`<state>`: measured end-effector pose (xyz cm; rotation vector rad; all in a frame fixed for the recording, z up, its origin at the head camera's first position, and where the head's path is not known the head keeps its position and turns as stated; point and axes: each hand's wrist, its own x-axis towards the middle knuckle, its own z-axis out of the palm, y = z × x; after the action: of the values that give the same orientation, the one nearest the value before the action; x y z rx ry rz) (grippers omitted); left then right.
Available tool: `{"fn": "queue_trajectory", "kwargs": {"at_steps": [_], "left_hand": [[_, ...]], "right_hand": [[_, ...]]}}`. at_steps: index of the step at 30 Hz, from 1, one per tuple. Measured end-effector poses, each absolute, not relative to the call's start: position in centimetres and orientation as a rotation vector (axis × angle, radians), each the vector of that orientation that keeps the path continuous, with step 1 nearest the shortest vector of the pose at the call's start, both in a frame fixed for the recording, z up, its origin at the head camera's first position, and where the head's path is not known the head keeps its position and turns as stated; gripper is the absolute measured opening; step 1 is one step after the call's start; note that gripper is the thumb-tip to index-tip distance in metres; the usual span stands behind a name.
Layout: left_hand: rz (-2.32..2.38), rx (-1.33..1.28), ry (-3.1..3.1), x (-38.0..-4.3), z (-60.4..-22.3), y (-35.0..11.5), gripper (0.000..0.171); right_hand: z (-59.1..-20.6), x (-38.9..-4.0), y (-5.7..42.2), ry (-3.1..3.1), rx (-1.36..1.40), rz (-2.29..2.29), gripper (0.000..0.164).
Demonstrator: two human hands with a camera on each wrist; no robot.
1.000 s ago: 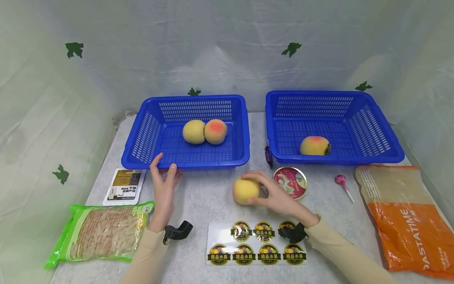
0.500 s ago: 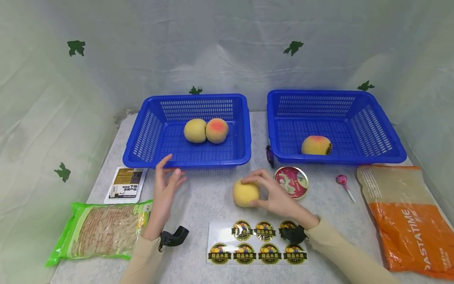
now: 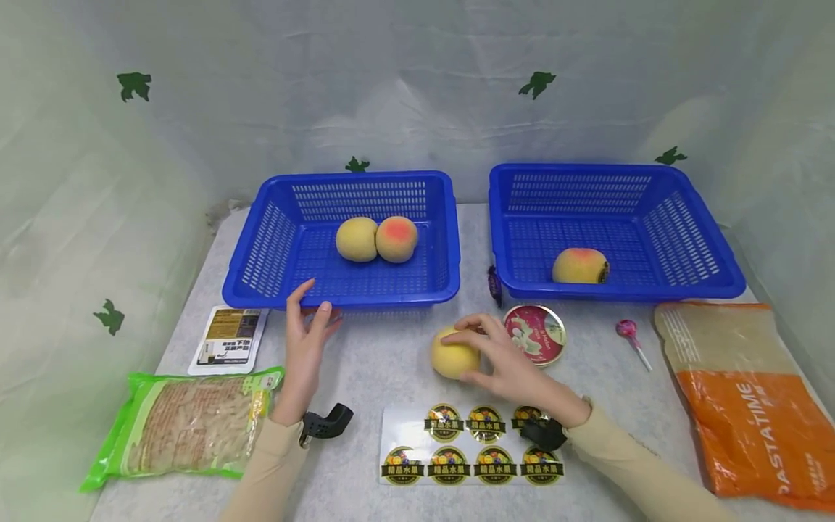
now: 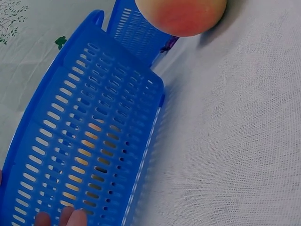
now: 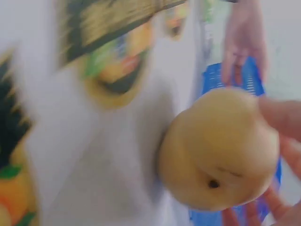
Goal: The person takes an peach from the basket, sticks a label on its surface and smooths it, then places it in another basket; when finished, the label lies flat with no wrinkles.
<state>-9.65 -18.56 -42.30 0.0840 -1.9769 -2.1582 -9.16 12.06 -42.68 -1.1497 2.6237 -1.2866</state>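
Note:
On the table, my right hand (image 3: 505, 359) curls its fingers and thumb round a yellow peach (image 3: 451, 354). The right wrist view shows this peach (image 5: 218, 150) with its small dark stem hollow towards the camera. My left hand (image 3: 305, 351) is at the front rim of the left blue basket (image 3: 352, 301), fingers loosely spread and holding nothing. Its fingertips (image 4: 75, 217) show by the basket's slotted wall in the left wrist view; contact is hard to tell. Inside that basket a yellow peach (image 3: 356, 240) and a red-topped peach (image 3: 396, 239) lie side by side.
The right blue basket (image 3: 620, 291) holds a peach (image 3: 577, 266) with a dark label. A sheet of round stickers (image 3: 404, 428) lies in front. Around are a red round tin (image 3: 535, 335), lollipop (image 3: 626, 330), purple candy (image 3: 493, 285), white packet (image 3: 228, 341), green bag (image 3: 196, 428) and orange pasta bag (image 3: 750, 406).
The peach under my right hand has shifted slightly to the right, and the fingers on it have moved a little. My left hand has moved slightly right along the basket's front.

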Motion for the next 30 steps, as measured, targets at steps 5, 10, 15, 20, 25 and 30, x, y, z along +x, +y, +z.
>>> {"fn": "queue_trajectory", "kwargs": {"at_steps": [5,10,15,20,25,30], "left_hand": [[-2.154,0.081,-1.977,-9.7,-42.4,-18.6,0.045],[-2.154,0.094,-1.951,-9.8,-42.5,-18.4,0.045],[-2.152,0.105,-1.946,-9.9,-42.6,-18.4,0.045],[-2.169,0.107,-1.943,-9.9,-42.4,-18.3,0.045],[-2.191,0.108,-1.945,-9.5,-41.4,-18.0,0.045],[-2.188,0.043,-2.007,-9.2,-41.5,-18.5,0.047]], "right_hand": [[-42.4,-9.2,12.1,2.471,-0.928,-1.308,0.054],[-42.8,-9.1,11.6,2.362,-1.002,-1.284,0.050],[-43.0,-9.5,11.5,2.424,-1.059,-1.272,0.048],[-43.0,-10.1,12.1,2.374,-1.024,-1.243,0.048],[-41.7,-9.7,12.3,2.295,-0.948,-1.350,0.046],[-38.8,-8.8,12.2,2.254,-0.935,-1.510,0.046]]}}
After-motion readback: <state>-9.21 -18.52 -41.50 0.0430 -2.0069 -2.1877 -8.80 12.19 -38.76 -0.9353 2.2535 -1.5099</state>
